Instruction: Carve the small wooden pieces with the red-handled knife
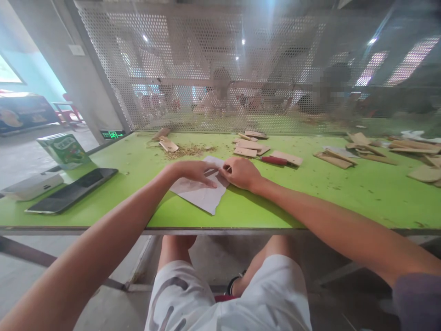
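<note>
A pale grey sheet of paper [201, 195] lies on the green table [310, 197] in front of me. My left hand [195, 171] rests flat on its upper part, fingers spread toward the right. My right hand [241, 172] is curled at the sheet's upper right edge, its fingertips pinching the paper next to my left fingers. What lies under the fingers is hidden.
Several thin wooden pieces [250, 146] and a red-handled tool [275, 160] lie beyond my hands, with a pile of shavings [188, 151]. More wooden pieces [396, 151] sit far right. A phone [74, 189], white box [32, 185] and green carton [65, 150] occupy the left. A perforated screen [220, 69] backs the table.
</note>
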Motion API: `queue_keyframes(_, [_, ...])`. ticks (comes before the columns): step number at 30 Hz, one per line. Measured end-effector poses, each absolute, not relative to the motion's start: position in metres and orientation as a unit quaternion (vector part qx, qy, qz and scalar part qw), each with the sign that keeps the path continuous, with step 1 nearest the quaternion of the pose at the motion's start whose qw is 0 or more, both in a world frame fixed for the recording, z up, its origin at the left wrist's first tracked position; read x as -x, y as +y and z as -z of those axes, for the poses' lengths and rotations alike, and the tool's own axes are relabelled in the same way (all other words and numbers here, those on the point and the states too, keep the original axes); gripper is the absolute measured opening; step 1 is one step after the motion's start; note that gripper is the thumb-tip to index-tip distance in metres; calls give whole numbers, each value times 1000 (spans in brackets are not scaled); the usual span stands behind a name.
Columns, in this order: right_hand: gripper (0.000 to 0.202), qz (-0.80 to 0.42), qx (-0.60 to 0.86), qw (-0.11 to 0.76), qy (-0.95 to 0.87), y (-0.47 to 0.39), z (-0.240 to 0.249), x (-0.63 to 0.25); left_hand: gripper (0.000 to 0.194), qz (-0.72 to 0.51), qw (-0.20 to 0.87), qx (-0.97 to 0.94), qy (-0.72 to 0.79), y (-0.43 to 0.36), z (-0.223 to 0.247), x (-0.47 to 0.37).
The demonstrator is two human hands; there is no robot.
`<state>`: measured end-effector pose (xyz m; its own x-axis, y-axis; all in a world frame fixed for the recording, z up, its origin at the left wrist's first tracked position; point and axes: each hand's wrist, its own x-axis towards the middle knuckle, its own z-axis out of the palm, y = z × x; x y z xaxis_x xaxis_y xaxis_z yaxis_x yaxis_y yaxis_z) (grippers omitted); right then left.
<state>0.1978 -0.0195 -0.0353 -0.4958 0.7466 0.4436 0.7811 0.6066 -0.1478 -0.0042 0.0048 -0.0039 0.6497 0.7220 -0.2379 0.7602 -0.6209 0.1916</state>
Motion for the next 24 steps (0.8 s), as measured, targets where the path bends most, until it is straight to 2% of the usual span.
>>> queue_keyframes(4, [27, 20, 378, 239, -895, -22, 36, -198, 89, 73, 143, -903, 398, 5, 5, 4])
queue_keyframes(9, [30, 31, 432, 244, -868, -22, 36, -197, 90, 65, 140, -901, 405, 4, 3, 3])
queue_keyframes(13, [26, 35, 375, 242, -894, -22, 37, -197, 88, 68, 147, -903, 399, 2, 1, 3])
queue_keyframes(18, [29, 36, 422, 246, -872, -20, 37, -199, 90, 67, 140, -898, 412, 0, 0, 1])
queue_keyframes(24, [26, 25, 378, 244, -893, -22, 37, -199, 87, 67, 150, -904, 394, -1, -1, 1])
